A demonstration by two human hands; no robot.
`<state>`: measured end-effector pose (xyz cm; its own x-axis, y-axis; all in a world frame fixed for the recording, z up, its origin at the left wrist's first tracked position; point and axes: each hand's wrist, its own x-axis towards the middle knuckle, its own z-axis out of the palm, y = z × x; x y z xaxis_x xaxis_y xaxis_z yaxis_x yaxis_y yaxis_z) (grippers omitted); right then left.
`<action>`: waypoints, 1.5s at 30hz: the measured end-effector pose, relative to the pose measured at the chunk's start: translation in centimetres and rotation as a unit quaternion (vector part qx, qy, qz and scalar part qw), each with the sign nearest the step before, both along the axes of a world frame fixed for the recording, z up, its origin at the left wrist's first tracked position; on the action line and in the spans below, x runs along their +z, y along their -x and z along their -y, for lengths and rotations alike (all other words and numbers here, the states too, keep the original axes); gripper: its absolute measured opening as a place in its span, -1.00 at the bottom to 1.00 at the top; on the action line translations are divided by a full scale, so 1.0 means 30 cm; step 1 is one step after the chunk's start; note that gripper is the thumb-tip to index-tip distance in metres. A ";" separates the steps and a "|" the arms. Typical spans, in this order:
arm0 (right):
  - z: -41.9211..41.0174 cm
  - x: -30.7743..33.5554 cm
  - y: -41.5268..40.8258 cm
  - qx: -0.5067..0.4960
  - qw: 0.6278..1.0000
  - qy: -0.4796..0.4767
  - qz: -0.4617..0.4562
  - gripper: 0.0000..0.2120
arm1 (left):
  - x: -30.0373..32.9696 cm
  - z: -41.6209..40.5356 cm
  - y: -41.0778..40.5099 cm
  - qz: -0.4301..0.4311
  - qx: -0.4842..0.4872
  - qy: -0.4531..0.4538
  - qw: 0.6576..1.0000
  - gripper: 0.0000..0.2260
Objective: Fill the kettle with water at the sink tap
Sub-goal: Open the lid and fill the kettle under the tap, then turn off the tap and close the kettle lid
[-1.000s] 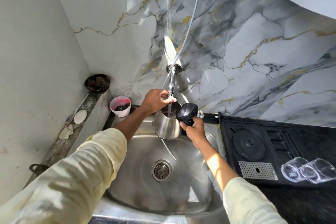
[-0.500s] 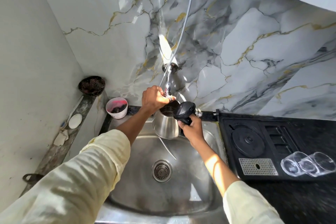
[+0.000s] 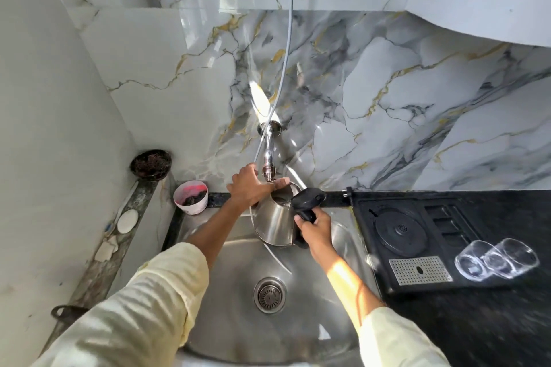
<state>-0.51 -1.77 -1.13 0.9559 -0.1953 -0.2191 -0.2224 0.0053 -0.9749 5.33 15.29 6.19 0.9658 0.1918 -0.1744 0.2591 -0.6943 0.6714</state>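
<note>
Gripping kettle (image 3: 275,222) handle, right hand (image 3: 316,228) outstretched.

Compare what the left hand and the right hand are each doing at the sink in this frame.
The left hand reaches up to the tap, resting at its spout, while the right hand sits lower. The left hand lies fairly flat; the right hand is closed around the black handle of the kettle, holding it over the sink. Both wear pale yellow sleeves.

One kettle (image 3: 275,225), one tap (image 3: 269,158), two hands, three glasses (image 3: 496,259), two bowls.
</note>
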 end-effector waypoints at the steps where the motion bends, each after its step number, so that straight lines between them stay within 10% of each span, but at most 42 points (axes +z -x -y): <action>1: 0.018 0.000 0.020 0.004 1.000 -0.009 -0.002 -0.70 | -0.022 -0.016 0.046 -0.013 -0.024 0.042 0.999 0.02; 6: 0.109 0.014 0.103 0.056 0.998 0.017 0.014 -0.62 | -0.207 -0.078 0.249 -0.107 -0.128 0.110 0.980 0.33; 12: 0.207 0.092 0.211 0.157 0.972 0.156 0.083 -0.16 | -0.332 -0.013 0.373 -0.090 -0.177 0.374 0.906 0.14; 21: 0.306 0.314 0.262 0.361 0.777 0.509 0.082 0.22 | -0.275 0.055 0.359 -0.099 -0.243 0.346 0.901 0.18; 29: 0.387 0.336 0.244 0.318 0.767 0.548 0.102 -0.01 | -0.244 0.182 0.352 -0.073 -0.259 0.352 0.896 0.19; 34: 0.500 0.342 0.230 0.263 0.825 0.486 0.115 -0.03 | -0.211 0.267 0.310 -0.087 -0.279 0.331 0.897 0.28; 37: 0.598 0.373 0.197 0.194 0.859 0.455 0.131 -0.03 | -0.163 0.314 0.266 -0.102 -0.353 0.231 0.901 0.27; 40: 0.722 0.384 0.155 0.146 0.864 0.466 0.123 -0.09 | -0.130 0.364 0.211 0.031 -0.363 -0.050 0.930 0.06; 45: 0.935 0.334 0.080 0.102 0.860 0.495 0.073 -0.17 | -0.106 0.458 0.164 0.164 -0.368 -0.264 0.876 -0.16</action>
<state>-2.91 -29.81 8.89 0.9955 -0.0425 0.0841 0.0048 -0.8683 -0.4960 0.41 1.54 3.01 0.8438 -0.5332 0.0610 -0.5356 -0.8291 0.1604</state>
